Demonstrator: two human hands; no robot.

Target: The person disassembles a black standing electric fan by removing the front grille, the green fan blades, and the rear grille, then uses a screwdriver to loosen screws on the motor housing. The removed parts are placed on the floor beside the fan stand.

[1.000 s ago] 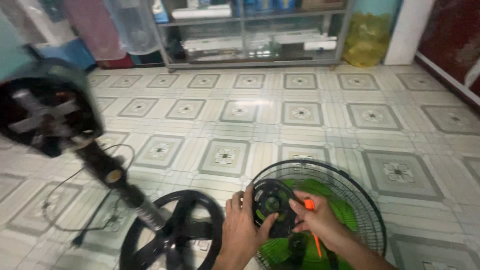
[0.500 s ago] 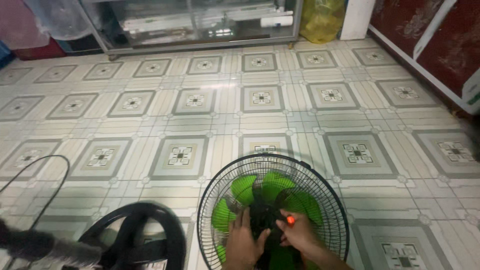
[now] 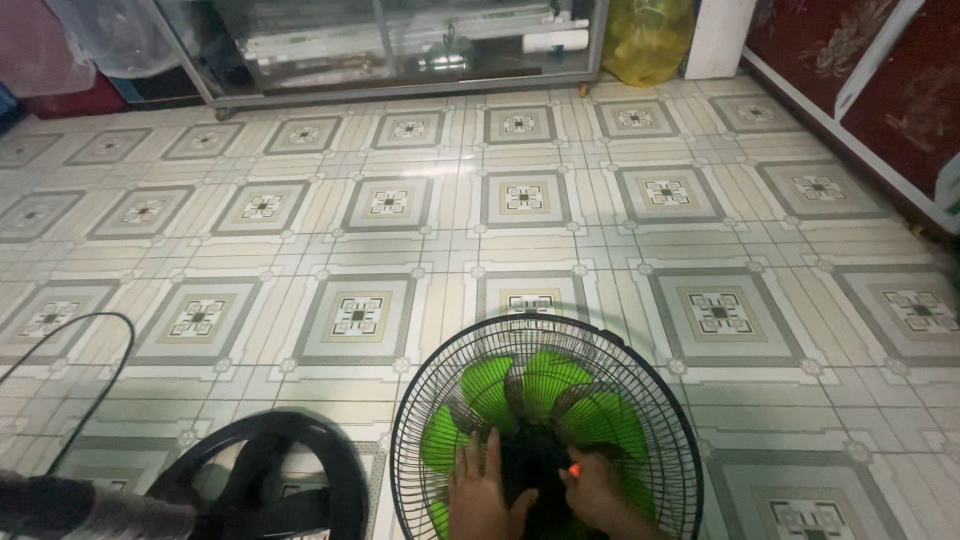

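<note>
My left hand point(image 3: 482, 488) lies flat, fingers spread, on the black centre hub point(image 3: 530, 470) of the wire fan guard point(image 3: 545, 430), gripping nothing, only pressing. My right hand point(image 3: 592, 492) sits just beside it on the hub's other side, curled around an orange-tipped tool point(image 3: 574, 469); only the tip shows, so I cannot tell what kind of tool it is. The guard lies face up on the floor right in front of me, with the green blades point(image 3: 500, 395) showing through the wires beneath it. I judge I am working at the hub itself, steadying it with 1 hand while the tool meets it; the next move calls for holding the guard from turning and keeping the tip squarely seated, since the hub is dark and I can barely see any fastener. To my left lies the round black fan base point(image 3: 270, 475), a dark pole point(image 3: 90, 508) sticking in from the edge, and a thin black cord point(image 3: 75, 330) looping across the patterned tile floor point(image 3: 560, 210). Farther off stands a glass-fronted metal cabinet point(image 3: 390, 45) against the wall, a yellow plastic bag point(image 3: 650, 35) beside it, and a dark red panel point(image 3: 880, 80) at the right.
</note>
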